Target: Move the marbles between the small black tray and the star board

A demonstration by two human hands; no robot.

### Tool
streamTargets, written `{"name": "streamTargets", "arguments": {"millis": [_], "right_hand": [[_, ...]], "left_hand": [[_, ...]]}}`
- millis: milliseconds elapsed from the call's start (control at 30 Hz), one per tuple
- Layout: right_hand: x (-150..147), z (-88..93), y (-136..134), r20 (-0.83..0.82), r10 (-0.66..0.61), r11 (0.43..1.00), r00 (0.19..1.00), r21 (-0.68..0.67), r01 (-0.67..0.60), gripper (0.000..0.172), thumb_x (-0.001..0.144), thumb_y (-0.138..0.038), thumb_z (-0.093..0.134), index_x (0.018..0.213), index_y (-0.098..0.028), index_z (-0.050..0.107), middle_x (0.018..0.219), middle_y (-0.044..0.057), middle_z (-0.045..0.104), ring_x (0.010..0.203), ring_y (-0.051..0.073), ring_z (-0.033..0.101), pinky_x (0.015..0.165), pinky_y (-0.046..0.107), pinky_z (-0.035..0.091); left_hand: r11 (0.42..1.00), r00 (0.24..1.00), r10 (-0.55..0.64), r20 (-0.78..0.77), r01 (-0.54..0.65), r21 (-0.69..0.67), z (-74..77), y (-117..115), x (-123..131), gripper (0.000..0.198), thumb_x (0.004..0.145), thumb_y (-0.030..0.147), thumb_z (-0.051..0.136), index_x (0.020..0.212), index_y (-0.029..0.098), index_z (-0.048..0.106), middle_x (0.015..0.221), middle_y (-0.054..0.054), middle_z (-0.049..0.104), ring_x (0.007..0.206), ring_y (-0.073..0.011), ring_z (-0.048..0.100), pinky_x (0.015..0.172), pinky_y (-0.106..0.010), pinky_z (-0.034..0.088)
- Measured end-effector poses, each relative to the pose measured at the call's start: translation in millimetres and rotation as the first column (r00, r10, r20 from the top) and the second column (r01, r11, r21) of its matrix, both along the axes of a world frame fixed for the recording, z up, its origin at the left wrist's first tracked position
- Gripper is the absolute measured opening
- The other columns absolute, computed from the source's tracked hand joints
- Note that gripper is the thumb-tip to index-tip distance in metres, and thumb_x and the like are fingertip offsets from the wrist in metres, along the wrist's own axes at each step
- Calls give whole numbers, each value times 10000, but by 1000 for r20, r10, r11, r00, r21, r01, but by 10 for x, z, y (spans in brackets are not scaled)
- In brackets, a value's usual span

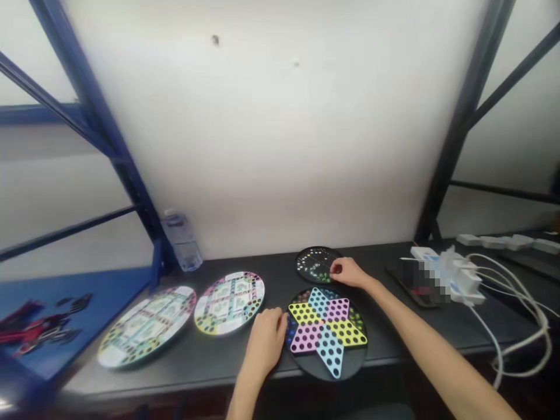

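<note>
The right hand (350, 273) is held curled, fingertips drawn together at the edge of a small black marble board (314, 263), though a pinch cannot be confirmed. The left hand (266, 341) is kept loosely curled at the rim of a star-patterned Chinese checkers board (328, 350), seemingly steadying it on the counter (196, 364); two round printed game boards (230, 303) are laid to that hand's left

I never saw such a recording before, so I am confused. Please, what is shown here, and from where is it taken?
This is no machine: the two bare hands of a person, filmed by a camera worn on their head. On a dark table, the right hand touches a small black round board with small coloured pieces; I cannot tell if it holds one. The left hand is beside a star-pattern Chinese checkers board and holds nothing visible. Two printed round game boards lie further left.
</note>
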State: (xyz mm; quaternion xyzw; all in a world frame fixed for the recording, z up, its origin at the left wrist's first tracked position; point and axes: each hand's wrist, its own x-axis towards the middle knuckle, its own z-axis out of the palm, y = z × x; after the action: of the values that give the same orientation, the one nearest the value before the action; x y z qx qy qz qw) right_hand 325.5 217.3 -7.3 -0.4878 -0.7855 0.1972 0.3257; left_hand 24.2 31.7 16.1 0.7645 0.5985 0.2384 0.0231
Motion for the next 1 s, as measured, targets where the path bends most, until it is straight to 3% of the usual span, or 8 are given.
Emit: {"name": "streamTargets", "arguments": {"millis": [100, 200, 267, 367, 567, 633, 800, 1000], "right_hand": [[20, -5, 16, -374, -86, 993, 923, -107, 49, 124, 644, -282, 713, 713, -181, 696, 703, 36, 698, 649, 177, 621, 661, 302, 505], [43, 27, 56, -794, -209, 970, 572, -241, 19, 187, 659, -336, 700, 760, -190, 642, 733, 58, 693, 637, 182, 624, 629, 319, 533], [54, 65, 89, -891, -255, 960, 375, -279, -11, 169, 671, -338, 663, 749, -204, 596, 712, 71, 679, 634, 193, 627, 607, 330, 547], [37, 108, 134, -906, -292, 949, 306, -315, -28, 150, 716, -360, 587, 724, -215, 549, 673, 85, 650, 610, 199, 616, 552, 328, 542], [-170, 82, 168, -832, -406, 904, 378, -427, 30, 242, 768, -399, 600, 662, -220, 477, 482, -20, 449, 372, 96, 342, 342, 237, 290], [-226, 76, 141, -782, -400, 909, 479, -407, 93, 257, 765, -414, 621, 654, -213, 506, 467, -46, 416, 367, 81, 292, 354, 231, 259], [-234, 130, 33, -233, -204, 979, 951, -46, 198, 167, 737, -360, 648, 712, -197, 672, 609, -3, 600, 587, 137, 535, 550, 239, 409], [-198, 120, 42, 131, 23, 1000, 991, 9, -25, 142, 713, -198, 648, 805, -196, 756, 737, 18, 686, 701, 155, 589, 653, 244, 421]], "left_hand": [[1000, 1000, 1, -3, -1, 0, -7, 1, 2, 328, 1012, 285, 335, 742, 212, 505, 786, -46, 601, 775, -197, 566, 719, -308, 370], [1000, 1000, -7, -5, 7, -6, -6, 0, 5, 333, 1013, 286, 331, 739, 210, 506, 785, -47, 603, 774, -195, 565, 722, -308, 375], [1000, 1000, -6, -6, 6, -7, -1, -1, 6, 335, 1013, 288, 330, 742, 209, 510, 791, -49, 609, 778, -195, 568, 726, -309, 379], [1000, 1000, 0, -6, 0, -9, 6, 2, 6, 331, 1009, 288, 337, 742, 210, 518, 795, -53, 615, 788, -199, 577, 723, -306, 382], [1000, 1000, 1, -11, -1, 2, 3, 4, 1, 334, 1008, 309, 348, 726, 218, 503, 776, -47, 609, 770, -200, 578, 716, -302, 380], [1000, 1000, -4, -2, 4, 3, 1, 1, 0, 333, 1011, 306, 341, 734, 217, 503, 778, -46, 607, 777, -200, 575, 725, -305, 380], [1000, 1000, -4, 11, 4, -6, 5, -11, -2, 332, 1013, 295, 334, 734, 213, 494, 782, -46, 599, 781, -200, 565, 729, -310, 377], [1000, 1000, -8, 7, 8, -10, -6, -6, -6, 335, 1015, 288, 333, 731, 212, 494, 776, -43, 595, 772, -197, 562, 720, -308, 369]]}}
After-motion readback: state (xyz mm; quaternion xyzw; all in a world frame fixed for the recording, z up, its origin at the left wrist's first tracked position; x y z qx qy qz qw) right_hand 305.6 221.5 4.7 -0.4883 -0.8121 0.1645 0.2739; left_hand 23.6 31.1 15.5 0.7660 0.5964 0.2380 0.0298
